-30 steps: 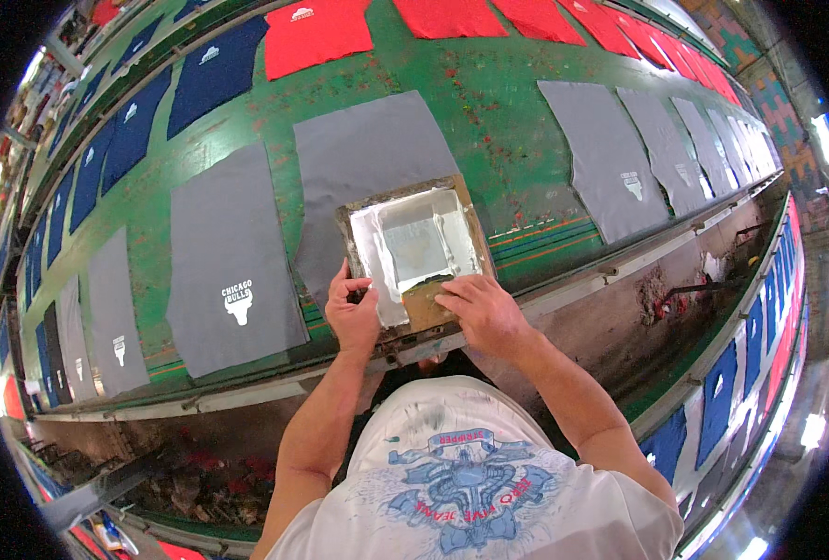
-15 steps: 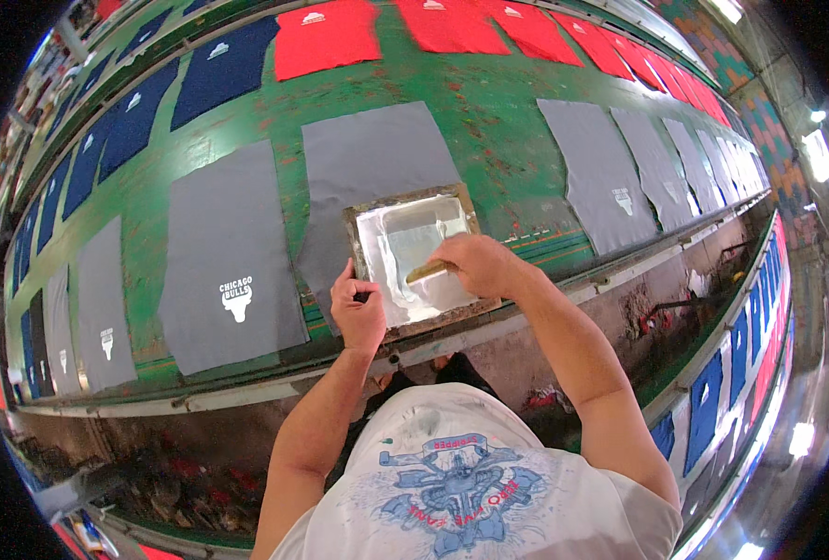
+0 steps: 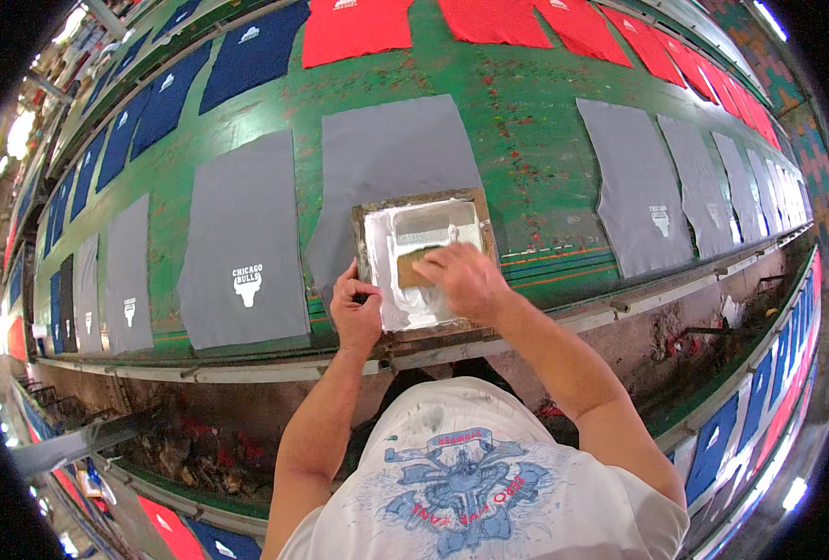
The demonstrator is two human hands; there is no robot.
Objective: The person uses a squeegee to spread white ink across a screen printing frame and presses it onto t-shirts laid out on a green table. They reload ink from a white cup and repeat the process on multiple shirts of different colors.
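A small wooden-framed printing screen (image 3: pixel 368 207) smeared with white ink lies on a grey shirt (image 3: pixel 391 154) on the long green table (image 3: pixel 526 112). My left hand (image 3: pixel 356 313) presses down on the frame's left near edge. My right hand (image 3: pixel 468 278) is inside the frame, gripping a small wooden squeegee (image 3: pixel 413 267) on the mesh. The lower part of the grey shirt is hidden under the screen.
Grey shirts lie in a row left (image 3: pixel 242 247) and right (image 3: pixel 637 191), several with a small white print. Blue (image 3: pixel 246 51) and red shirts (image 3: pixel 354 23) lie along the far side. A metal rail (image 3: pixel 620 303) runs along the near table edge.
My right hand moved from the frame's near right corner into the screen and now holds the squeegee on the mesh. My left hand stays on the left edge.
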